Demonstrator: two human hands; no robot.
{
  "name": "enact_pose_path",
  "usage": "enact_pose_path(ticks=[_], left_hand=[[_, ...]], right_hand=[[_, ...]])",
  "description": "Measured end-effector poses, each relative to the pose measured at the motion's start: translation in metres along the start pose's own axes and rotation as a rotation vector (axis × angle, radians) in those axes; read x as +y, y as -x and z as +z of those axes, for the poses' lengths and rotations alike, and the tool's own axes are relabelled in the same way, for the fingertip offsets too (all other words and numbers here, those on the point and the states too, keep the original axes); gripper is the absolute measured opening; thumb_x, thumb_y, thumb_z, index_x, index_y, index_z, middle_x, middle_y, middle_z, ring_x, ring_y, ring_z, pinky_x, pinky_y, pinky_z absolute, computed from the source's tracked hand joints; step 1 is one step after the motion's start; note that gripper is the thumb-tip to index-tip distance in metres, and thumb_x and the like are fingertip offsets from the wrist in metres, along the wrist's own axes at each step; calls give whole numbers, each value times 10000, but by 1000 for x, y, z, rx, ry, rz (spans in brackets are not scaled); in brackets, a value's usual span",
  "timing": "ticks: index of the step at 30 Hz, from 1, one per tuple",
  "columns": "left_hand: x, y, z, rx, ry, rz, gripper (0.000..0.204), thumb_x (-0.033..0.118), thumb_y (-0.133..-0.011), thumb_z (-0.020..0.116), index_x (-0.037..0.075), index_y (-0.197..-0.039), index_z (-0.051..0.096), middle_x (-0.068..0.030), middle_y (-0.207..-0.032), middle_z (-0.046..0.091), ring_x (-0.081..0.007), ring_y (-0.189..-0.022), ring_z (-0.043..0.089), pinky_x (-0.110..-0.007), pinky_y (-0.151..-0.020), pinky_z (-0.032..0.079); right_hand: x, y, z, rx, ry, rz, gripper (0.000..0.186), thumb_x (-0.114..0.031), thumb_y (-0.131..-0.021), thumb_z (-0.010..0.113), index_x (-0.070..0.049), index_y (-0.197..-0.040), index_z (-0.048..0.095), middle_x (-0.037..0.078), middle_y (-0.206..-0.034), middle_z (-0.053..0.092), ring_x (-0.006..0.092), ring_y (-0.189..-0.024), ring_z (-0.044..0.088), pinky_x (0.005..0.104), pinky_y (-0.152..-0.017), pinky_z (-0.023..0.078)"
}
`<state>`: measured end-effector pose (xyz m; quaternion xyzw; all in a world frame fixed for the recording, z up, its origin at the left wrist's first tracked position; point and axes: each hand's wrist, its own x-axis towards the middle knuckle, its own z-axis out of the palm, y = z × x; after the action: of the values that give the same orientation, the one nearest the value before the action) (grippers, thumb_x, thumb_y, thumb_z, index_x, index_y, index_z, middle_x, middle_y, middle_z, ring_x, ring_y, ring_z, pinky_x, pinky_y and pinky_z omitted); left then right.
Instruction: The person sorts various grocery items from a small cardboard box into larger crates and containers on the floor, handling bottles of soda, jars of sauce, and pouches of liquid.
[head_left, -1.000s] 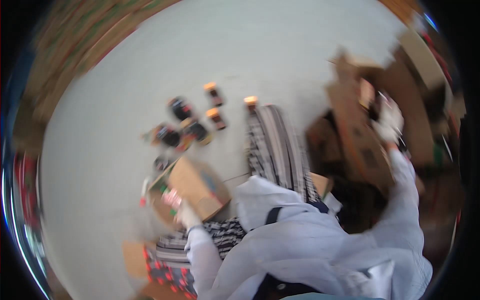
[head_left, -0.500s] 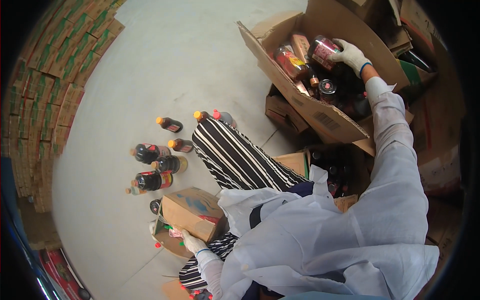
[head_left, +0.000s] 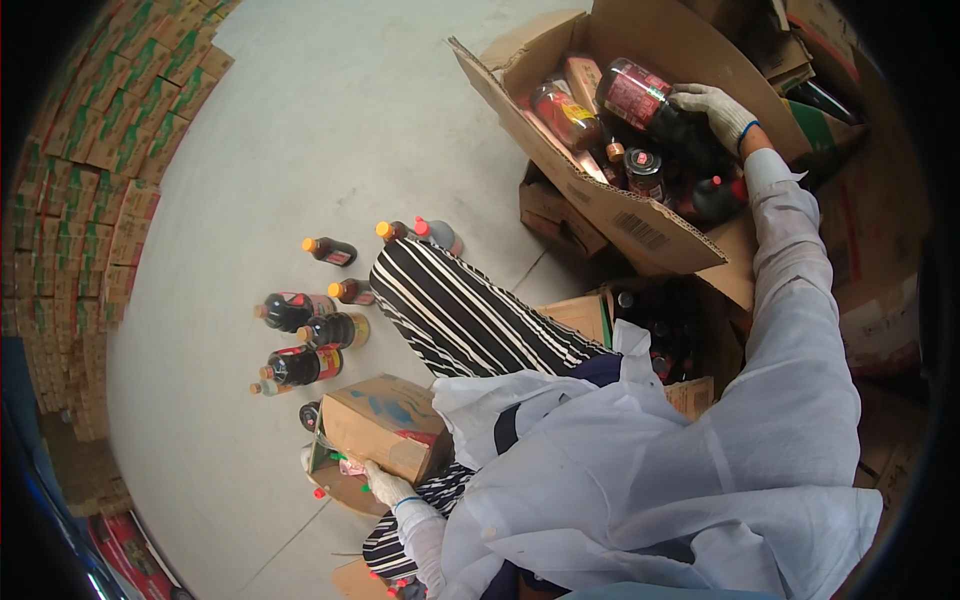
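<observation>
My right hand (head_left: 722, 112), in a white knit glove, grips a large dark jar with a red label (head_left: 632, 95) inside an open cardboard box (head_left: 655, 238). Around it lie a red bottle with a yellow label (head_left: 560, 118), a smaller dark jar (head_left: 642, 175) and a red-capped bottle (head_left: 715, 200). My left hand (head_left: 388, 484), gloved too, is closed on the lower side of a small cardboard carton (head_left: 378, 415) beside my leg; a red-and-white packet (head_left: 350, 466) is near its fingertips.
Several upright and lying bottles (head_left: 330, 250) stand on the grey floor (head_left: 220, 240) left of my striped trousers (head_left: 470, 310). Stacked cartons (head_left: 85, 220) line the far left. More boxes (head_left: 870, 250) crowd the right, with dark bottles in a lower box (head_left: 660, 325).
The blurred view has steadied and turned since a second ago. Since half a second ago, my right hand and the jar have shifted slightly within the box; my left hand stays on the carton.
</observation>
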<state>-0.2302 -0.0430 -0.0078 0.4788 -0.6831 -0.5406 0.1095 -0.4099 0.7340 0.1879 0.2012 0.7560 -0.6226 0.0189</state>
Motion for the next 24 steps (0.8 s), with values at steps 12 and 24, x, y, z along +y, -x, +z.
enact_pose_path(ticks=[12,24], left_hand=[[5,2,6,-34,155,-87,484,357,-918,515,-55,-1160,595,-142,-1114,617,-237,-948,588,-351,-840,495],[-6,-11,-1,-24,175,-55,471,355,-907,541,-55,-1130,605,-153,-1081,627,-243,-922,588,-352,-817,487]], right_hand=[[4,33,18,-40,181,-112,847,24,-636,609,-27,-1444,360,107,-1402,461,204,-1250,456,312,-1024,378],[28,20,16,36,213,50,634,-346,-886,615,-12,-1391,428,104,-1366,516,225,-1197,525,308,-1003,408]])
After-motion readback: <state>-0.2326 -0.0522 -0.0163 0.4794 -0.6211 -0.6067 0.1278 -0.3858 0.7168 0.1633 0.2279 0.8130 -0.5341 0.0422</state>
